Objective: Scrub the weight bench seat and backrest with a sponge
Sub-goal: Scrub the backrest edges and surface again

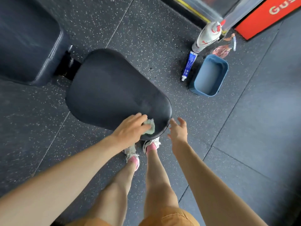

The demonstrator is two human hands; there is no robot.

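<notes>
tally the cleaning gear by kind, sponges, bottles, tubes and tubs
sponge: 1
white bottle: 1
blue-and-white tube: 1
blue tub: 1
total: 4

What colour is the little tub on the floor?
The tub is blue, seen in the head view.

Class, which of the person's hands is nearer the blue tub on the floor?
Right. The right hand hovers beside the seat, toward the tub; the left hand grips a sponge on the seat, farther off.
</notes>
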